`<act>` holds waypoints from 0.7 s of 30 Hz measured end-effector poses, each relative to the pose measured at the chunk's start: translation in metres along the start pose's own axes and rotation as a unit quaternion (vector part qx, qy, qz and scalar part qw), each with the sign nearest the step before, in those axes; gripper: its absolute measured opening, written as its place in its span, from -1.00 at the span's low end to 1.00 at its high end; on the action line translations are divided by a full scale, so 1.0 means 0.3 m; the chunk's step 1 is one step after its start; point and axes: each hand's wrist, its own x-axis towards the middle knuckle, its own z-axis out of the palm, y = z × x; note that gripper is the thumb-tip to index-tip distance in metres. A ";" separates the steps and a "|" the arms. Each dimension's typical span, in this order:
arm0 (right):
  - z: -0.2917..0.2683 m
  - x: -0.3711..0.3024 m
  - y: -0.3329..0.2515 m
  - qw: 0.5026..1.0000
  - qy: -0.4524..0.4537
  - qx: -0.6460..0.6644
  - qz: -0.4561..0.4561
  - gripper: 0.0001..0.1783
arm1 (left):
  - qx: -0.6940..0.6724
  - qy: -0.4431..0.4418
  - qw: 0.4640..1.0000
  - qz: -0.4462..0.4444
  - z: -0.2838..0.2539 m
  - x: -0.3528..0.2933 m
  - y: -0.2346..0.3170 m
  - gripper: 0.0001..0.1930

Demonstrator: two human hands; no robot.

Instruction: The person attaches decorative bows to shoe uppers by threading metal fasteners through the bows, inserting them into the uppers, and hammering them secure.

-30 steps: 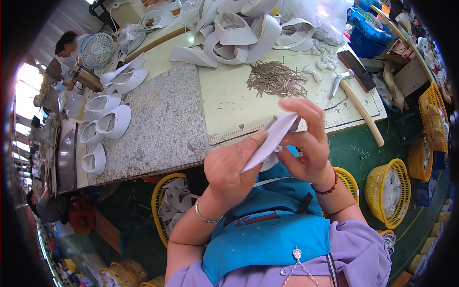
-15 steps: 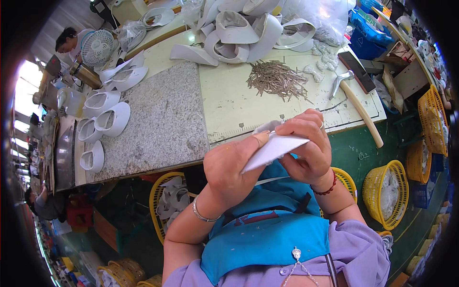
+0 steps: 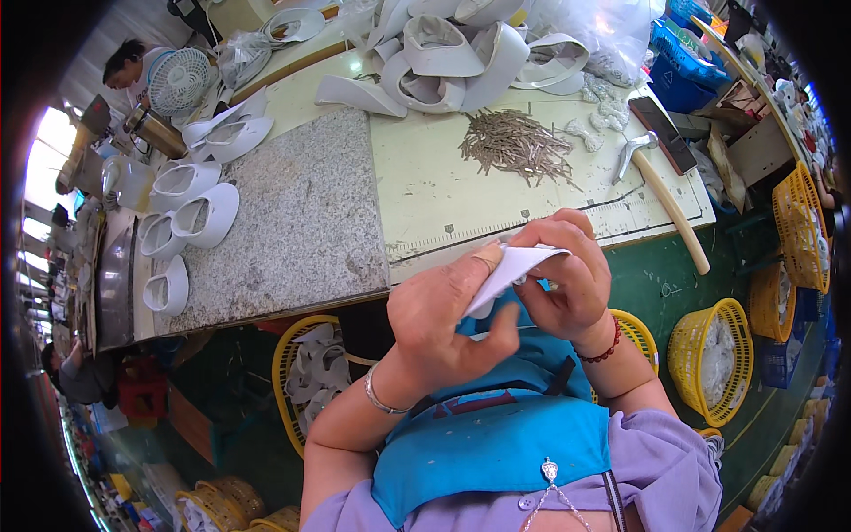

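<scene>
The left hand grips one end of a thin, white, curved piece, the right hand pinches the other, between cream flat-topped table and blue cloth apron; light, even pressure should avoid creasing it

- Between left grip and right grip, near the surface's front edge: piece.
- On surface, left: slab.
- Right of slab: sticks.
- Right of sticks: hammer.
- Behind sticks: heaped parts.

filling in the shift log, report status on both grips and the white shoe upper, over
Left grip and right grip holding white shoe upper. Upper raised off table. Hammer on table, clear of both.
</scene>
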 end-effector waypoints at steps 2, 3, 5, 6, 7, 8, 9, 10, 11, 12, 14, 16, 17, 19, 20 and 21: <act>-0.003 0.002 0.004 1.000 -0.016 0.001 0.002 -0.68 | 0.022 -0.002 1.000 0.001 0.001 -0.002 0.000 -0.68; -0.003 0.003 0.005 0.999 -0.031 0.004 0.004 -0.64 | 0.046 -0.005 0.999 0.002 0.000 -0.004 0.001 -0.69; 0.026 -0.022 0.017 0.994 0.009 0.095 0.047 -0.58 | 0.043 -0.004 0.999 0.000 0.004 -0.015 -0.019 -0.69; 0.041 -0.028 0.019 0.978 0.048 0.180 0.090 -0.52 | 0.036 -0.004 0.999 -0.001 -0.002 -0.014 -0.030 -0.70; 0.042 -0.027 0.013 0.967 0.050 0.218 0.120 -0.44 | 0.042 -0.003 0.999 0.000 -0.017 -0.010 -0.038 -0.70; 0.043 -0.011 0.007 0.966 0.049 0.225 0.118 -0.44 | 0.033 -0.031 0.999 -0.025 -0.039 0.003 -0.039 -0.69; 0.040 0.012 0.000 0.954 0.026 0.252 0.162 -0.46 | 0.023 -0.059 0.997 -0.051 -0.063 0.013 -0.044 -0.69; 0.041 0.032 -0.006 0.938 0.002 0.278 0.205 -0.48 | 0.031 -0.057 0.996 -0.053 -0.090 0.019 -0.056 -0.69; 0.032 0.053 -0.001 0.943 -0.036 0.255 0.210 -0.54 | 0.054 -0.069 0.996 -0.020 -0.109 0.033 -0.066 -0.72; 0.046 0.071 0.022 0.943 -0.036 0.257 0.207 -0.54 | 0.077 -0.080 0.994 0.012 -0.132 0.041 -0.074 -0.74; 0.094 0.113 0.071 0.990 -0.049 0.122 -0.047 -0.61 | 0.167 -0.059 0.980 0.088 -0.185 0.050 -0.088 -0.77; 0.162 0.148 0.060 0.994 -0.015 0.079 -0.080 -0.70 | 0.249 -0.040 0.954 0.161 -0.235 0.041 -0.099 -0.79; 0.207 0.150 0.066 0.989 -0.012 0.054 -0.138 -0.71 | 0.354 -0.046 0.919 0.166 -0.271 0.009 -0.097 -0.80; 0.260 0.134 0.083 0.981 -0.012 0.016 -0.191 -0.72 | 0.453 -0.075 0.874 0.160 -0.317 -0.051 -0.151 -0.72; 0.298 0.114 0.092 0.978 -0.102 -0.009 -0.179 -0.71 | 0.454 -0.077 0.874 0.157 -0.324 -0.079 -0.165 -0.72; 0.334 0.092 0.105 0.967 -0.192 -0.033 -0.167 -0.70 | 0.414 -0.120 0.900 0.066 -0.330 -0.104 -0.181 -0.66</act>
